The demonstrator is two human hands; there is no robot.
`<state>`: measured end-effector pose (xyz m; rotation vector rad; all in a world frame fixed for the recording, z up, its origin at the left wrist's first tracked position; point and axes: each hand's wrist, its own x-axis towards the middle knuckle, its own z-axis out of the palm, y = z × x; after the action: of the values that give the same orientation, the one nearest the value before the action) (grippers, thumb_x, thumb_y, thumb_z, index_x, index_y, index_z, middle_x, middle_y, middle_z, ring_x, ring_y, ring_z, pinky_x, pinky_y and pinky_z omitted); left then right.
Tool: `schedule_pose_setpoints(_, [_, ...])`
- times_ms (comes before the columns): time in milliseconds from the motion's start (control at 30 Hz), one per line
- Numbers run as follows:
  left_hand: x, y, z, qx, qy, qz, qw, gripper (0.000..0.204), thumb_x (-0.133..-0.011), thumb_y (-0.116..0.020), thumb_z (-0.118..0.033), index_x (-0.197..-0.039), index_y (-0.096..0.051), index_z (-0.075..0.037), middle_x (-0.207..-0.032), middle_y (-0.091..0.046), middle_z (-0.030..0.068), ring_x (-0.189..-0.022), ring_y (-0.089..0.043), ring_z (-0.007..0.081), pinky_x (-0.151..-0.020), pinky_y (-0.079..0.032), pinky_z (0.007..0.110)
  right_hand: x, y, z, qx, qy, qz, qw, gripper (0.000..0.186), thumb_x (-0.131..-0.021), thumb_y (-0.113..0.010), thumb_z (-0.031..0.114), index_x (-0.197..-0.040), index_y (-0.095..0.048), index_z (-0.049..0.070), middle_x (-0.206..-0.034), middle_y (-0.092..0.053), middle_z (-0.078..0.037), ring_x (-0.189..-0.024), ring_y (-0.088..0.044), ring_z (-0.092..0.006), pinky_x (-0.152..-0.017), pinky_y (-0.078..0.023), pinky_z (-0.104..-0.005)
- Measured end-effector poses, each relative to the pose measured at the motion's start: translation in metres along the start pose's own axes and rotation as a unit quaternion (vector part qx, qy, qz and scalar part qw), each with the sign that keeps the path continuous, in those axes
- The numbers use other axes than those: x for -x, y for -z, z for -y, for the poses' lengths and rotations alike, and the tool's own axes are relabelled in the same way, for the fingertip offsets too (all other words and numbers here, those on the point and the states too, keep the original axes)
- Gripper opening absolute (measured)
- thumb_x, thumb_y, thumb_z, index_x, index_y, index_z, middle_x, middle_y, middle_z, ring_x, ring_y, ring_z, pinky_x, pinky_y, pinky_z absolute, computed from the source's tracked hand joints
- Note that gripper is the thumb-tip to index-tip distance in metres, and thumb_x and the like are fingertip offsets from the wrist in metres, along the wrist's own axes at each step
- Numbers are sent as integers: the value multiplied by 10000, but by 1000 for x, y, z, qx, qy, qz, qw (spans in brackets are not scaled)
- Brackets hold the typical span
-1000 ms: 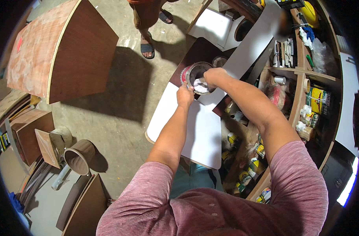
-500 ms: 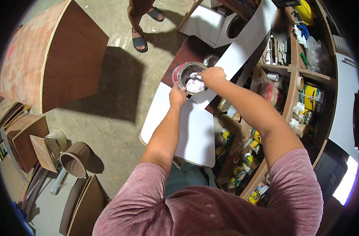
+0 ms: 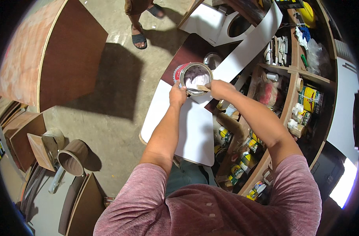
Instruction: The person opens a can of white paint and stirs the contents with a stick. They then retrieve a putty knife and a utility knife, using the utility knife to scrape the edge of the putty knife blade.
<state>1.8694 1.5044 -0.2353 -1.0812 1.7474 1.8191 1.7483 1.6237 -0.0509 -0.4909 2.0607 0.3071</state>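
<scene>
A round metal can (image 3: 178, 74) with a red label leans on its side a little, its open mouth facing me. White paste (image 3: 192, 83) coats the inside and lies thicker at the lower part. My left hand (image 3: 178, 95) is closed on the can's near left edge. At the right of the rim, my right hand (image 3: 222, 90) grips a flat tan stick (image 3: 203, 88), whose end reaches over the can's mouth. Just beyond the can lies a round metal lid or shallow tin (image 3: 213, 60), on the dark red part of the board (image 3: 179, 59).
White panels (image 3: 175, 133) lie under and beside the can. A wooden shelf unit (image 3: 291, 90) with several small cans and bottles stands to the right. At left are a large plywood box (image 3: 75, 59) and a brown bucket (image 3: 72, 157). Another person's sandalled foot (image 3: 138, 38) shows at the top.
My right hand has shifted slightly right and down, drawing the stick from inside the can to its near right rim. The left hand keeps its hold on the can.
</scene>
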Motion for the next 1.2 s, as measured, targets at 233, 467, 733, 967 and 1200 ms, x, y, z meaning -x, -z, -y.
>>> schedule_pose_setpoints(233, [-1, 3, -9, -89, 0, 8, 996, 559, -907, -621, -182, -1414, -467, -2, -1216, -635, 261, -1129, -630, 356, -972, -471, 404, -27, 9, -12, 198, 30, -88, 976, 254, -915, -540, 135, -1082, -729, 109, -993, -736, -115, -918, -721, -275, -754, -582, -403])
schedule_pose_setpoints(467, [-2, -4, -4, -92, -53, -22, 994, 478, -947, -542, -94, -1399, -459, 36, -862, -706, 174, -654, -685, 213, -644, -539, 348, -53, -20, 13, 131, 37, 13, 991, 244, -847, -631, 144, -1060, -730, 80, -1116, -712, -122, -1034, -689, -275, -829, -560, -404])
schedule_pose_setpoints(733, [2, 6, -13, -20, 11, 52, 998, 578, -916, -603, -164, -1435, -430, 24, -1043, -689, 258, -873, -700, 325, -802, -529, 392, 0, 42, -9, 114, -15, -26, 993, 256, -951, -528, 208, -1079, -718, 95, -1054, -721, -117, -987, -700, -284, -808, -553, -427])
schedule_pose_setpoints(967, [-5, -5, -7, -84, -1, 4, 996, 563, -913, -606, -193, -1417, -459, 12, -1186, -636, 279, -1121, -621, 391, -954, -481, 418, -44, -31, 23, 164, 65, 9, 984, 277, -847, -571, 121, -1078, -721, 95, -1020, -725, -138, -951, -708, -285, -794, -559, -440])
schedule_pose_setpoints(1200, [-5, -5, 2, -91, -32, 0, 995, 553, -935, -563, -134, -1450, -419, 5, -951, -675, 208, -797, -662, 262, -751, -524, 359, -3, 42, -3, 70, -49, 15, 996, 294, -935, -533, 195, -1183, -690, 178, -1093, -706, -104, -996, -697, -283, -849, -544, -420])
